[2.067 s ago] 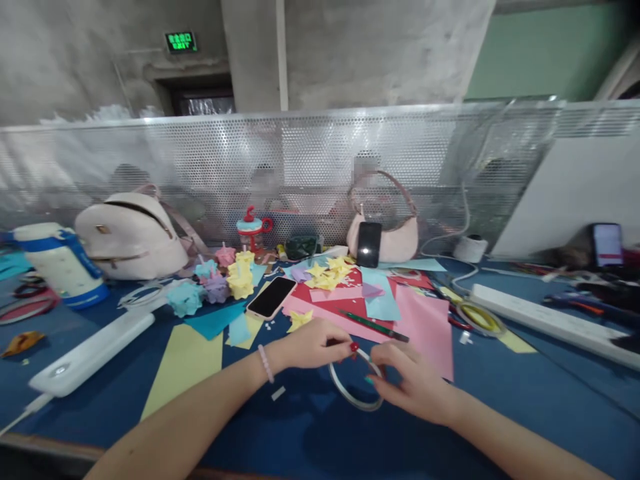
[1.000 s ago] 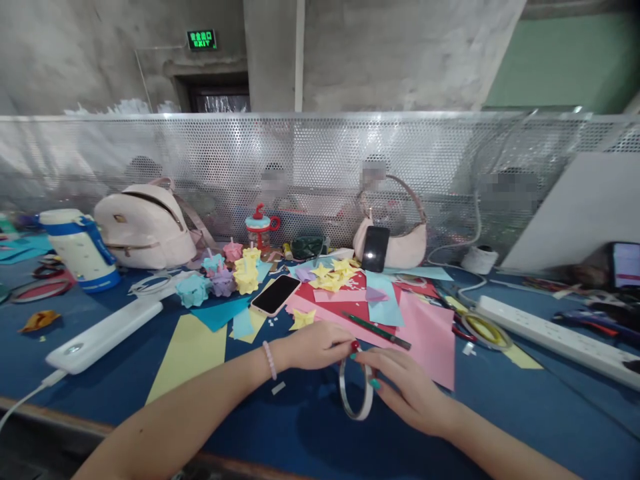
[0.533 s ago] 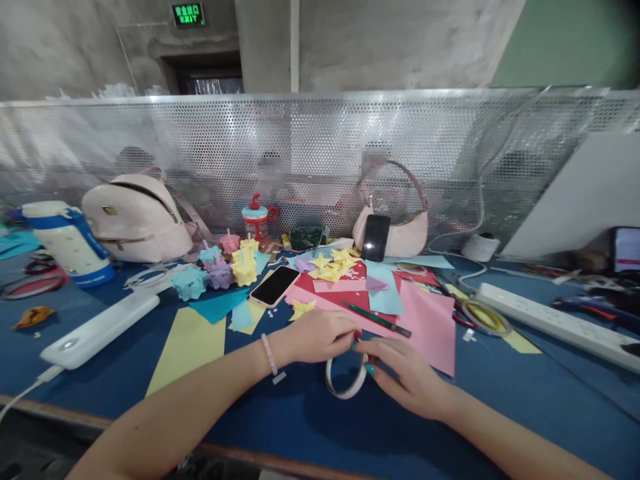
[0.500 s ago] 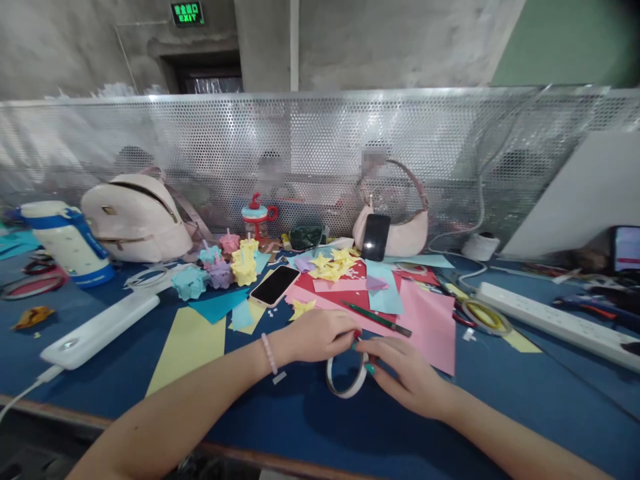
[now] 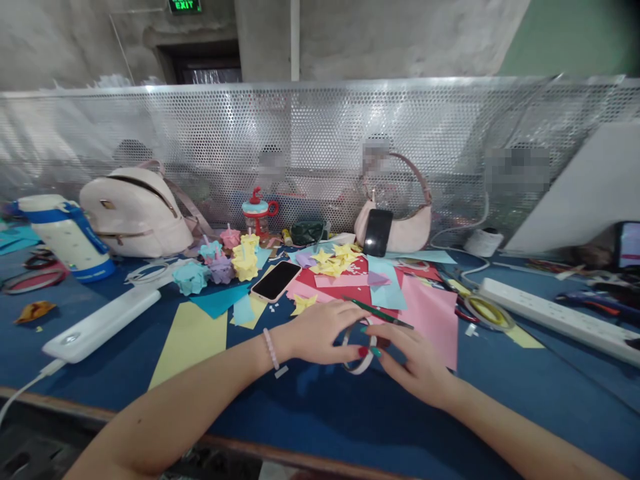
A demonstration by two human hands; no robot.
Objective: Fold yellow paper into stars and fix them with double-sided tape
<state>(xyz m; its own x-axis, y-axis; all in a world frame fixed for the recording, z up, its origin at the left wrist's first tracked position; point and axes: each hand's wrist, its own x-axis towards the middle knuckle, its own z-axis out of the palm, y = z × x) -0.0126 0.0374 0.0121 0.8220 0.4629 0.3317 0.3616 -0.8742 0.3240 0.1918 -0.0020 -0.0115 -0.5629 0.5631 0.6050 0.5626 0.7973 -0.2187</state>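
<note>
Left hand [image 5: 320, 333] beside right hand [image 5: 416, 360], fingers [image 5: 393, 363] bent, forearms [image 5: 200, 399] angled inward

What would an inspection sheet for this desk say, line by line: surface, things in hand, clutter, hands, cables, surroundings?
Surface: blue tabletop, with a small white strip beside the left wrist.
Things in hand: one white ring, between the hands.
Clutter: yellow paper stars, phone, green pencil and coloured papers beyond the hands.
Hands: right hand holds the ring's right side; left hand is at its left, grip unclear.
Cables: white cable at left; another beside the power strip.
Surroundings: perforated metal screen behind; lit exit sign above.
</note>
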